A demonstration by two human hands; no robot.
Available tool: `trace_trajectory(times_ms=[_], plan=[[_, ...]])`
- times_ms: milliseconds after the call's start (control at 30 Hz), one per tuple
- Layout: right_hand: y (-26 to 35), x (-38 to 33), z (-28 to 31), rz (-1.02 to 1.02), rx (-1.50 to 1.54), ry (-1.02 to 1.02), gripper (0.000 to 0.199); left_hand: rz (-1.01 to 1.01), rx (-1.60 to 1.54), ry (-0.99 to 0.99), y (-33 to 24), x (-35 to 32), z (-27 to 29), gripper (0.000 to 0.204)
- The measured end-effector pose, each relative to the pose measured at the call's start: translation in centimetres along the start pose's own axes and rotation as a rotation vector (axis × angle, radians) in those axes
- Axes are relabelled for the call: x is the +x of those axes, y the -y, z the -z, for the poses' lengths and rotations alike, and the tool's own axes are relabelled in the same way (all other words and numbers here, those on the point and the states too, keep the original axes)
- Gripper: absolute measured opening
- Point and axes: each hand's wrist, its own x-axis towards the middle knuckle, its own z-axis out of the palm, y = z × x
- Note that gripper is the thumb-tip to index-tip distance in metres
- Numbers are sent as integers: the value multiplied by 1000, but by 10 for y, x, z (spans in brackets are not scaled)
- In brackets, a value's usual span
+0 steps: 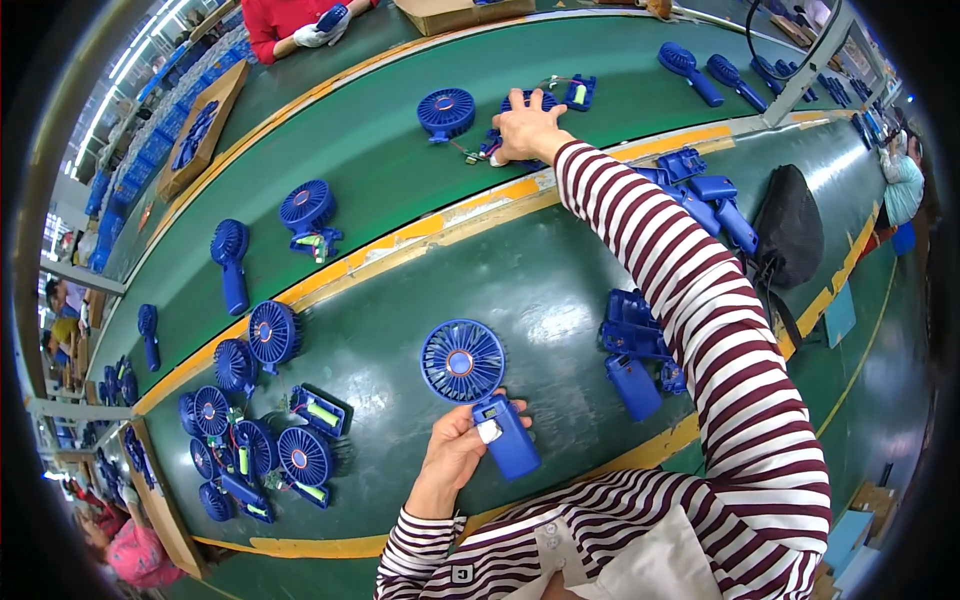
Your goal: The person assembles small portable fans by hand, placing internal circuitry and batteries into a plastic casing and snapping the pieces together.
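My left hand (455, 450) is closed around the handle of a blue handheld fan (515, 440), its round grille turned up above the dark green table. A bit of white shows at the fingers. Stretched out over the far green belt, my right hand (530, 130) grips from above another blue fan (513, 101), mostly hidden under the fingers. Beside it lies an open handle shell (580, 93) with a light green battery and wires. Just left of that hand, a fan head (446, 113) with trailing wires rests on the belt.
At left on the table lie several opened fans (305, 455) with batteries showing. Blue handle shells (632, 385) are piled at right, near a black bag (790, 225). Closed fans (230, 265) lie along the belt (380, 190). Across it, a person's gloved hand (322, 32) holds a blue part.
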Motion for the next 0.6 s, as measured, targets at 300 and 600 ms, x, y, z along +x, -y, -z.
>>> trace_trajectory(times_ms=[300,600], plan=[[-5,3,-19,243,10,-536,35,25,-8,225,-3,2,12,42],[-11,-1,-4,-188,156,-360,77,35,19,234,2,-2,18,41]])
